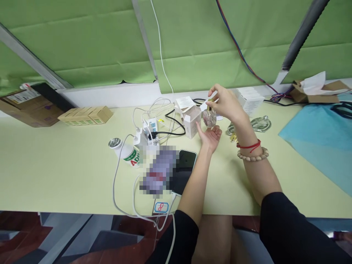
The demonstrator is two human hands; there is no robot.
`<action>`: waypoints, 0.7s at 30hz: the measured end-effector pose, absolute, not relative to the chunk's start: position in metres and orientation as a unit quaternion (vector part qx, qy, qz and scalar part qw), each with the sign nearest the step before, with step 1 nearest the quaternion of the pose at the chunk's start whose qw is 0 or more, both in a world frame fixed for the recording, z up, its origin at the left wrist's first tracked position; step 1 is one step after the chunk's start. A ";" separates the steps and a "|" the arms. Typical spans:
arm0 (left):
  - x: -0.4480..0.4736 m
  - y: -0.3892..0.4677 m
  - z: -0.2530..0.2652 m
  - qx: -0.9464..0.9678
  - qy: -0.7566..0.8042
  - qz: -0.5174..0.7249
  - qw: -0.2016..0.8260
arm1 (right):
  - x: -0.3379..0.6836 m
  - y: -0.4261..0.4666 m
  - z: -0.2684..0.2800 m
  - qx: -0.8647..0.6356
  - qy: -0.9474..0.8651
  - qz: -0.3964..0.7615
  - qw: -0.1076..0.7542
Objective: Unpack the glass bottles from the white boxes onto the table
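My right hand pinches the gold-coloured neck of a clear, round glass bottle that looks like a perfume bottle, holding it upright above the table. Just under the bottle is my left hand, palm up, thumb apart and fingers loosely curled. Its thumb is close to a small white box with raised top flaps; whether they touch I cannot tell. Behind my right wrist lies a clear coiled cable or tube, with a small gold piece beside it.
A power strip with white chargers and tangled cables lies left of the box. Nearer are a white bottle and a phone. Cardboard boxes stand at left. Another white box and blue sheeting are at right.
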State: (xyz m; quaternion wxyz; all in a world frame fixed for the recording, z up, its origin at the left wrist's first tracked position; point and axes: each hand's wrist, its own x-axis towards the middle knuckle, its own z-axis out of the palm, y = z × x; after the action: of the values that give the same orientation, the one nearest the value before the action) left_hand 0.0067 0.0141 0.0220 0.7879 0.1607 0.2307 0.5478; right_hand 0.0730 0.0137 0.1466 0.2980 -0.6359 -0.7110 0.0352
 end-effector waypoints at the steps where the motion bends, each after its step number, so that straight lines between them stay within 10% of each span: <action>1: 0.007 0.015 0.021 0.151 0.230 0.550 0.789 | 0.074 0.013 0.146 -0.635 -0.714 0.044 0.291; 21: 0.012 0.019 0.019 0.011 0.201 0.541 0.816 | 0.074 0.026 0.135 -0.646 -0.725 0.078 0.226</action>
State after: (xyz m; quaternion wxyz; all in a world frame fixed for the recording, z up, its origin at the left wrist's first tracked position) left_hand 0.0120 0.0189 0.0190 0.8164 0.0114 0.2013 0.5411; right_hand 0.0745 0.0264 0.1347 0.2260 -0.6461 -0.7248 0.0784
